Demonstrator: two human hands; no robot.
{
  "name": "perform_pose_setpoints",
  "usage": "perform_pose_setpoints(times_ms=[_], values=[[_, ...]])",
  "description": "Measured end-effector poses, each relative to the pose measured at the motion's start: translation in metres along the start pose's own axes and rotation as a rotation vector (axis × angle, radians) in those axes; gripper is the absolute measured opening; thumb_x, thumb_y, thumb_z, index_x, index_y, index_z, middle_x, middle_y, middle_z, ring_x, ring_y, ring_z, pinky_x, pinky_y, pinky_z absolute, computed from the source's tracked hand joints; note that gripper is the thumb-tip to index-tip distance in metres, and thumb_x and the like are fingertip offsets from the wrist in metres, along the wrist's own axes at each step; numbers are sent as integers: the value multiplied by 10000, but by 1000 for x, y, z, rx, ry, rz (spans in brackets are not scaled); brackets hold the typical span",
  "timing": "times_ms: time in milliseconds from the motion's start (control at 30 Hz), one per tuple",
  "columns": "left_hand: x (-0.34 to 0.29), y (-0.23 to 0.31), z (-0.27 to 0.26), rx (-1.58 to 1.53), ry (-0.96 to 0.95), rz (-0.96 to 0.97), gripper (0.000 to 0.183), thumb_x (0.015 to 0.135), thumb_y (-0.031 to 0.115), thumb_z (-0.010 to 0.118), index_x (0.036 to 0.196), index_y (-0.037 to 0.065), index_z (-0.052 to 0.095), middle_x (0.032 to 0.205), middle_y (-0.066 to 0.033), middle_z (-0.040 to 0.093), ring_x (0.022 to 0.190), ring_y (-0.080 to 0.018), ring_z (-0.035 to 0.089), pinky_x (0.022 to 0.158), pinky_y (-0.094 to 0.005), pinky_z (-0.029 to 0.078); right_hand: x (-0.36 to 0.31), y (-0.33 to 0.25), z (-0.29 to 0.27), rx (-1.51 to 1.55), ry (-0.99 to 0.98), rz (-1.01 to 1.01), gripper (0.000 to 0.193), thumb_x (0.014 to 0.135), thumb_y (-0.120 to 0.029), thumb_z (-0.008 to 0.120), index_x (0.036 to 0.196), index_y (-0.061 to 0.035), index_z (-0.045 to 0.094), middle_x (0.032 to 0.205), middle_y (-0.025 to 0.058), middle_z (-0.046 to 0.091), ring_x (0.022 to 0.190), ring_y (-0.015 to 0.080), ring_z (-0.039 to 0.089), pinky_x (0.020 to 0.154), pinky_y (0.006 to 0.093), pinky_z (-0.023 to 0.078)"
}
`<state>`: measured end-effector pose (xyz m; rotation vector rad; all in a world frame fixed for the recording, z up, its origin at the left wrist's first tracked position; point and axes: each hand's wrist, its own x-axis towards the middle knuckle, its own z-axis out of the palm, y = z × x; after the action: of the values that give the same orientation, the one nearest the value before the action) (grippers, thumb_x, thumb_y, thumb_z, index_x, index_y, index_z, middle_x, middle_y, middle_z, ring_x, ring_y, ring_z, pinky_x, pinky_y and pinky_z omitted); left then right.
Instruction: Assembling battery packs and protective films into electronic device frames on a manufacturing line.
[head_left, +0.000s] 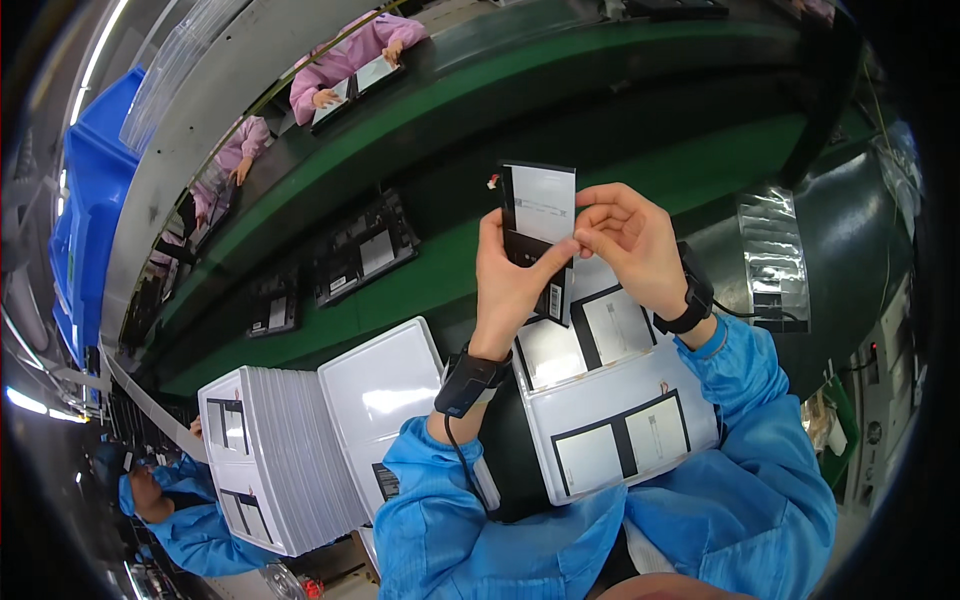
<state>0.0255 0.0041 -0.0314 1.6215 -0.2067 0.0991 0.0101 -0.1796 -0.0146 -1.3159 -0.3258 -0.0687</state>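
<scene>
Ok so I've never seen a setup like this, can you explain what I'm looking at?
No robot here, just a person's two bare hands. The picture comes from a fisheye camera on their head, looking down, so straight edges bend near the rim. The left hand holds what looks like a flat battery pack; the right hand has its fingertips by the pack's right edge. Below, a white tray carries similar packs, with a stack of trays to the left. Beyond, black device chassis lie on a long green surface.
</scene>
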Motion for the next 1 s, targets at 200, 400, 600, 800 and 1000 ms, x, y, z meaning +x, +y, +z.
perform_pose_setpoints(times_ms=[200, 400, 600, 800, 1000], values=[[-4, -2, -4, -302, -247, -175, 599, 978, 423, 644, 1354, -9, 469, 1230, -134, 639, 1105, -213, 638, 903, -341, 488, -1, -4, 7, -40, -23, -69, 355, 914, 85, 631, 1257, 48, 551, 977, 66, 669, 903, 110, 671, 851, 253, 559], [-1, 1, -3, -470, -22, -111, 582, 1006, 444, 598, 1346, -10, 467, 1292, -176, 604, 1155, -252, 623, 1018, -400, 477, 0, -14, -1, -371, 73, -228, 418, 838, 93, 645, 1245, 34, 569, 890, 71, 705, 843, 121, 708, 806, 256, 576], [-8, -5, 10, -443, 111, -53, 554, 967, 296, 726, 1342, -8, 454, 1270, -136, 601, 1121, -194, 601, 990, -335, 472, -24, -14, 32, -462, -14, -206, 428, 844, 31, 722, 1245, 19, 572, 897, 81, 738, 833, 167, 761, 776, 255, 590], [-7, -8, 5, -489, 57, 32, 580, 978, 322, 679, 1388, 3, 421, 1293, -160, 581, 1180, -237, 584, 1033, -379, 468, -16, -12, 23, -313, -9, -122, 324, 846, 35, 715, 1158, 25, 630, 907, 76, 743, 816, 123, 740, 749, 244, 590], [7, 2, -10, -753, 136, 72, 713, 984, 602, 499, 1298, -38, 479, 1296, -249, 563, 1257, -405, 552, 1152, -514, 405, -13, -29, 13, -528, 76, -284, 420, 795, 66, 699, 1202, 5, 615, 859, 72, 721, 777, 140, 733, 725, 256, 580]])
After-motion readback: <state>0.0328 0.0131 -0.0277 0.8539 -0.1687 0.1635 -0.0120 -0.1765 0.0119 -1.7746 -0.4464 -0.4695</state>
